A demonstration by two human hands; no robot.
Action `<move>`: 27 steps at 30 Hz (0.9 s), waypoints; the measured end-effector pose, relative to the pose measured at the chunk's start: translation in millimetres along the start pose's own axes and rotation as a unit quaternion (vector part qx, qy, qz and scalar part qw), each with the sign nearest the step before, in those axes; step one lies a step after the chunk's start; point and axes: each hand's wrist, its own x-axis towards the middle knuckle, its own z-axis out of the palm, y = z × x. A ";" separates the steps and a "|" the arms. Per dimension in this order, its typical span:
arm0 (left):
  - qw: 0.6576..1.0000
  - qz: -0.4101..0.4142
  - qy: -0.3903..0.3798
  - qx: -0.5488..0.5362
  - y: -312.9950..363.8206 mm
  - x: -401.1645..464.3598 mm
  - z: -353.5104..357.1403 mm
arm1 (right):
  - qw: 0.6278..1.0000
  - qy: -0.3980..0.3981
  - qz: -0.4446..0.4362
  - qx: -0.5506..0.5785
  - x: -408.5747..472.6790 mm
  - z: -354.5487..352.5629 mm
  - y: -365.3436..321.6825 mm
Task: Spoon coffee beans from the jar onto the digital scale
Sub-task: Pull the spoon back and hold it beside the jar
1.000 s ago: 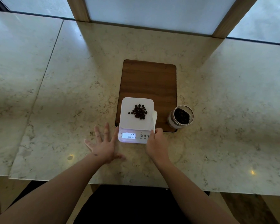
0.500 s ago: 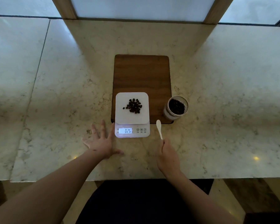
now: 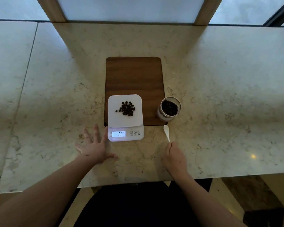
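A pale marble surface (image 3: pixel 220 95) runs under frosted window panes framed by wooden posts. On it lies a dark wooden board (image 3: pixel 134 76). The white scale (image 3: pixel 125 118) sits on the board's near left part, its display end overhanging onto the marble, and the lit display (image 3: pixel 119 134) reads 026. A small heap of beans (image 3: pixel 127 108) lies on the weighing plate, a little past its middle. The open jar (image 3: pixel 169 108), with beans inside, stands at the board's near right corner, just right of the scale and apart from it.

The left hand (image 3: pixel 93 147) lies flat on the marble, fingers spread, holding nothing; its fingertips come just beside the scale's left near edge, and whether they touch it cannot be told. The right hand (image 3: pixel 175 155) is closed in a fist around the handle of a white spoon (image 3: pixel 166 132), near the scale's right. The spoon points away from the person, its bowl just short of the board's near edge, below the jar. Whether the bowl rests on the marble cannot be told.
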 end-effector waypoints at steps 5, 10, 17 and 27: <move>1.000 0.003 0.004 -0.010 -1.3 0.7 1.6 | 1.000 0.022 -0.009 0.005 6.9 -4.0 0.2; 1.000 -0.001 -0.005 -0.008 1.8 -3.3 -2.7 | 0.999 0.029 -0.004 0.036 10.5 -7.9 1.3; 1.000 -0.001 -0.017 -0.008 4.6 -6.7 -7.1 | 0.996 0.057 0.011 0.070 13.6 -8.7 2.3; 1.000 -0.006 -0.011 -0.014 1.4 0.6 -2.2 | 0.996 0.057 -0.002 0.066 19.3 -2.0 2.2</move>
